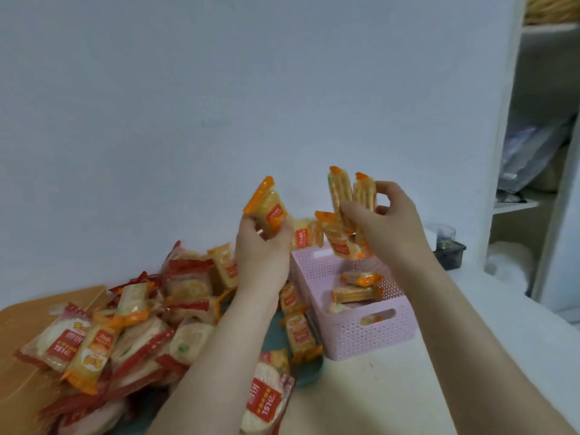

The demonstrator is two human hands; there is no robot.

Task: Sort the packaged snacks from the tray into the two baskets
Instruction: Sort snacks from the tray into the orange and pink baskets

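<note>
My left hand [263,249] grips one orange-edged cracker pack [266,207] raised above the pile. My right hand [381,221] pinches two orange cracker packs [351,196] upright over the pink perforated basket [354,334]. Another orange pack [340,243] hangs in the air just below that hand, above the basket. The basket holds several orange packs [357,287]. A heap of red-edged round rice-cake packs [185,277] and orange packs [91,350] lies on the teal tray [309,372] at lower left. Orange packs [298,328] lean against the basket's left wall.
An orange-brown container [28,312], partly hidden by snacks, sits at far left. A white wall stands behind the white table [392,397]. A white shelf unit [533,183] with bags fills the right side, and a dark box [448,252] rests beside it.
</note>
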